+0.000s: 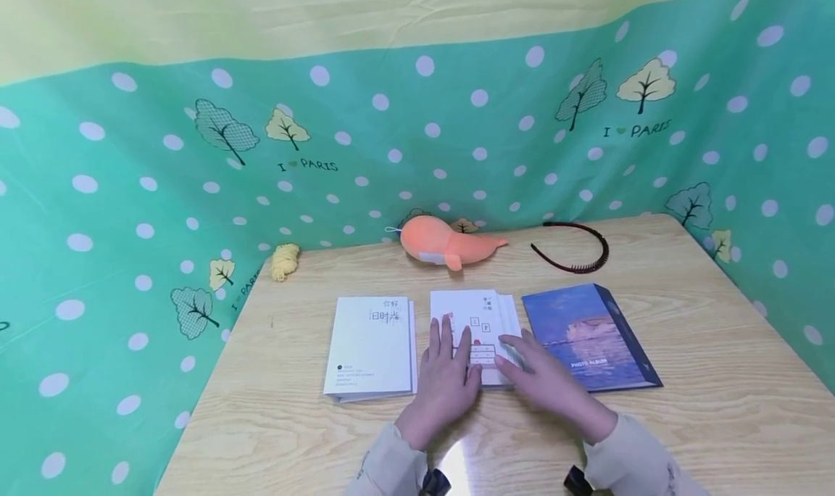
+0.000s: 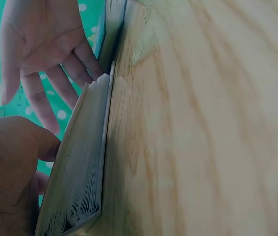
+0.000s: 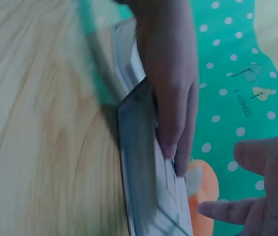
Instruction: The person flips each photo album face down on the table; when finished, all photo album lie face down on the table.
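- A ball of yellow yarn (image 1: 285, 261) lies at the left far edge of the wooden table (image 1: 717, 380), against the green dotted cloth (image 1: 130, 191).
- A white booklet (image 1: 372, 347) with printed characters lies left of centre in the head view, just beside the middle album.
- The left hand (image 1: 446, 376) lies flat with fingers straight and slightly spread on the white photo album (image 1: 475, 315) at the centre; the left wrist view shows the album's stacked page edges (image 2: 82, 182).
- An orange plush whale (image 1: 446, 244) lies beyond the albums, at the centre far edge.
- The right hand (image 1: 548, 380) rests with fingers extended on the album's right side, fingertips (image 3: 170, 147) at its edge.
- A blue photo album (image 1: 590, 336) lies right of centre, just beside the right hand.
- A dark toothed headband (image 1: 577, 246) lies upper right on the table.
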`<control>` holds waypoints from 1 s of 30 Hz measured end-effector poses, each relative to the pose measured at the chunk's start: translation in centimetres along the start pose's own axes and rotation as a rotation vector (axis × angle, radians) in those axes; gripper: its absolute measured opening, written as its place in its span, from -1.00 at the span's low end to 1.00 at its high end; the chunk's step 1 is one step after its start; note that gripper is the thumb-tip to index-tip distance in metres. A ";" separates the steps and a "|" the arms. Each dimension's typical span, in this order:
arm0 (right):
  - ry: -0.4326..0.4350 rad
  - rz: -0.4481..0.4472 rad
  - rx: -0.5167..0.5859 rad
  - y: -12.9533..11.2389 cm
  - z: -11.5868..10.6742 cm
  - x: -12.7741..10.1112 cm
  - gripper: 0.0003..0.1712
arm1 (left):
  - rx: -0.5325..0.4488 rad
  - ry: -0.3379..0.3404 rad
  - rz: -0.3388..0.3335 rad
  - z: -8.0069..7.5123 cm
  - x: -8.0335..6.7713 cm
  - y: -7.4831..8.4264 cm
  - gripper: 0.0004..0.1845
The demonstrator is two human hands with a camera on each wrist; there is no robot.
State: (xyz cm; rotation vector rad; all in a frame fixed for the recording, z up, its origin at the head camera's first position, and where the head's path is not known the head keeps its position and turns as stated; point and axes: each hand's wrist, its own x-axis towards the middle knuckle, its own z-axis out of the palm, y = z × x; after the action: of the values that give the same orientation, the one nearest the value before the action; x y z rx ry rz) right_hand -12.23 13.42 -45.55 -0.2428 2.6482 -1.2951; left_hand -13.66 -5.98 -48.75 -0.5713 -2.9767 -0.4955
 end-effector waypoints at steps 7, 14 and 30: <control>-0.005 0.053 0.275 -0.5 -0.5 0.4 -0.36 | -0.027 -0.021 -0.005 -0.3 0.0 -0.1 -0.31; 0.003 0.145 0.546 -0.1 -1.2 0.4 -0.30 | -0.047 -0.026 -0.004 -0.2 0.0 -0.3 -0.32; 0.004 0.173 0.772 0.1 -1.7 0.1 -0.26 | -0.099 -0.104 -0.025 -0.7 -0.1 -0.6 -0.31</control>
State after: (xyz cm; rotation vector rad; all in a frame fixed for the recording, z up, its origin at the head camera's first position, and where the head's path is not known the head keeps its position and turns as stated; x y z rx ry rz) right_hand -12.77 14.75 -44.59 0.1011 1.9119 -2.0970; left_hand -13.82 -6.72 -48.28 -0.5870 -3.0749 -0.6379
